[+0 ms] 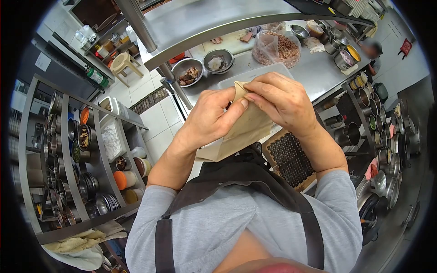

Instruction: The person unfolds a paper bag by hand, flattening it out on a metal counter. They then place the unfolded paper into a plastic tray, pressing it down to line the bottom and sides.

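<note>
A thin, tan sheet [246,135], like cloth or paper, hangs in front of my dark apron, its top edge gathered to a folded point. My left hand [210,113] is closed on that top edge, thumb across the near side. From the other side, my right hand [281,98] pinches the same folded edge, its fingertips close to my left thumb. The sheet's lower left corner slants down toward my waist. Just past my hands lies a translucent plastic tray [278,68] on the steel counter [246,61], partly hidden by them.
Metal bowls [199,81] with food and a plastic bag of chopped brown pieces [278,49] stand on the counter. A steel shelf [214,18] crosses above. Racks of pans flank me; a black mat [291,154] lies below right. Another person [372,50] is far right.
</note>
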Action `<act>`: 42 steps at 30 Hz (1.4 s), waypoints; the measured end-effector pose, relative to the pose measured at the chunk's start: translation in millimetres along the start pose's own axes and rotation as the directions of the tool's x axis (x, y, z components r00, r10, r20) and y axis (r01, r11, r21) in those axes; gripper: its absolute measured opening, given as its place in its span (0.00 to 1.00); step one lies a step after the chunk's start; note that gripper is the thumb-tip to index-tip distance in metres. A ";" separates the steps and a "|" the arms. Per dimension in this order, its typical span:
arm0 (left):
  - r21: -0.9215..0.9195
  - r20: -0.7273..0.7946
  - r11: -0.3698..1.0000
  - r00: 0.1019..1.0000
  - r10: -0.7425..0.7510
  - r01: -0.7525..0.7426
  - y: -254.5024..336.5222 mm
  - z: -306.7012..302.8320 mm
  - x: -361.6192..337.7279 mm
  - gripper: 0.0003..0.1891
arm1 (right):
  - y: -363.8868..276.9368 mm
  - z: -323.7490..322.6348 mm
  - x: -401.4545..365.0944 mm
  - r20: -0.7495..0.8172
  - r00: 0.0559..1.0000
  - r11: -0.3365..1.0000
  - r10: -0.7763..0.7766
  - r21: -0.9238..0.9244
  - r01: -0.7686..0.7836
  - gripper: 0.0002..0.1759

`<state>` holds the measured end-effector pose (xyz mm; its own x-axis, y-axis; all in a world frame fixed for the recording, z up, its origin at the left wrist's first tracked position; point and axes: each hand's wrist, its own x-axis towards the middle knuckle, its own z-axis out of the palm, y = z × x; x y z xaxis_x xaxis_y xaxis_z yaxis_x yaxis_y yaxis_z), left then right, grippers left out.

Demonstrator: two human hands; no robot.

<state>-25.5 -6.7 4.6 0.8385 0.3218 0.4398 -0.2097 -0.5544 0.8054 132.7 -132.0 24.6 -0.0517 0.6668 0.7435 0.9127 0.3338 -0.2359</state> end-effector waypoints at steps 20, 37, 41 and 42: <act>0.055 -0.123 0.989 0.984 -0.130 0.137 -5.0 7.1 2.3 0.14 | 6.1 10.7 -2.9 0.030 0.999 0.995 -0.031 -0.090 0.034 0.08; 0.149 -0.107 0.986 0.993 -0.053 0.069 -2.4 9.7 6.1 0.10 | 12.8 12.5 -2.7 0.013 0.996 0.994 0.085 0.067 -0.086 0.06; 0.175 -0.118 0.985 0.993 0.026 -0.005 -7.7 12.9 7.2 0.08 | 15.1 13.2 -3.3 0.032 0.993 0.988 0.112 0.103 -0.115 0.06; 0.188 -0.126 0.981 0.989 0.077 -0.052 -10.0 13.4 7.6 0.08 | 14.7 13.4 -3.4 0.031 0.993 0.988 0.113 0.103 -0.116 0.06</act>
<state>-10.2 -9.0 -5.5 0.7498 0.3722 0.5470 -0.1548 -0.7051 0.6920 140.9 -120.4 10.3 0.0395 0.7208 0.6921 0.8657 0.3212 -0.3839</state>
